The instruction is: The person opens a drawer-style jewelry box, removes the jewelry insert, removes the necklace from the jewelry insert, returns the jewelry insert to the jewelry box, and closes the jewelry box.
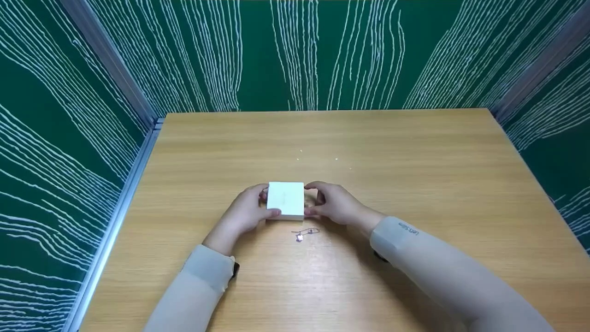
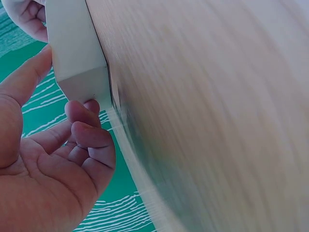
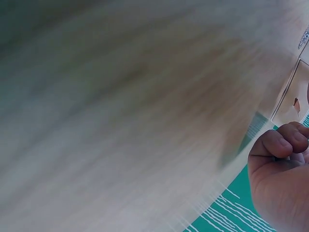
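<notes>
A small white box [image 1: 286, 199] sits near the middle of the wooden table [image 1: 415, 175], held between both hands. My left hand [image 1: 261, 204] grips its left side, thumb on the near edge and fingers at the far edge. My right hand [image 1: 317, 200] grips the right side the same way. In the left wrist view the box [image 2: 77, 53] lies between the left thumb [image 2: 26, 77] and the curled fingers [image 2: 89, 135]. The right wrist view is blurred; the curled fingers [image 3: 282, 142] show beside a corner of the box [image 3: 292, 99].
A thin chain with a small pendant [image 1: 304, 234] lies on the table just in front of the box. Green panels with white wavy lines [image 1: 295, 55] wall in the table at the back and both sides.
</notes>
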The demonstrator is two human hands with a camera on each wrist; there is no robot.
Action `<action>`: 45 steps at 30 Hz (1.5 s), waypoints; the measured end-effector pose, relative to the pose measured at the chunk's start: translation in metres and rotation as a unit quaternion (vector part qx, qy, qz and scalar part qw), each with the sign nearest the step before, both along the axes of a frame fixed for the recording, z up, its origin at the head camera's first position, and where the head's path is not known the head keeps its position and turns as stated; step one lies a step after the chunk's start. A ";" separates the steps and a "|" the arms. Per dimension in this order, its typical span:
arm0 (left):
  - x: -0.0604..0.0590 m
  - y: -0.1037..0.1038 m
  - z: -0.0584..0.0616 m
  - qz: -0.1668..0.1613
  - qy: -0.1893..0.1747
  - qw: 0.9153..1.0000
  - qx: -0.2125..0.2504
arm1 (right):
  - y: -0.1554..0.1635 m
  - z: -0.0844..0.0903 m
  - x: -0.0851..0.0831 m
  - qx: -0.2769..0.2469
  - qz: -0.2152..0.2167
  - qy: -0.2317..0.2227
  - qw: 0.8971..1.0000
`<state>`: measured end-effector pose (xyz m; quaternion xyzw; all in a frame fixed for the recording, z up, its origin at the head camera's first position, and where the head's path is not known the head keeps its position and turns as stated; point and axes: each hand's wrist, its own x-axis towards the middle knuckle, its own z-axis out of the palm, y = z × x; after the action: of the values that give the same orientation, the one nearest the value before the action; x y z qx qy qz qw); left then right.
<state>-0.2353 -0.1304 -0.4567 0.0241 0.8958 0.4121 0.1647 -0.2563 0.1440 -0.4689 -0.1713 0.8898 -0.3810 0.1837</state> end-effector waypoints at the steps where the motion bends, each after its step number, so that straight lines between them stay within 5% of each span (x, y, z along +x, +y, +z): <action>1: 0.000 0.000 0.000 0.000 0.002 1.000 0.000 | 0.000 0.001 0.000 0.001 0.001 0.001 1.000; 22: -0.001 0.000 -0.003 -0.004 -0.006 1.000 -0.001 | -0.001 0.002 0.001 -0.013 0.022 -0.011 1.000; 45: 0.001 0.003 0.003 -0.025 0.020 0.999 -0.018 | -0.009 0.009 -0.006 0.100 0.015 -0.005 0.995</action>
<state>-0.2340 -0.1272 -0.4541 0.0519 0.9052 0.3912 0.1578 -0.2626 0.1345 -0.4595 -0.1631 0.9199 -0.2881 0.2101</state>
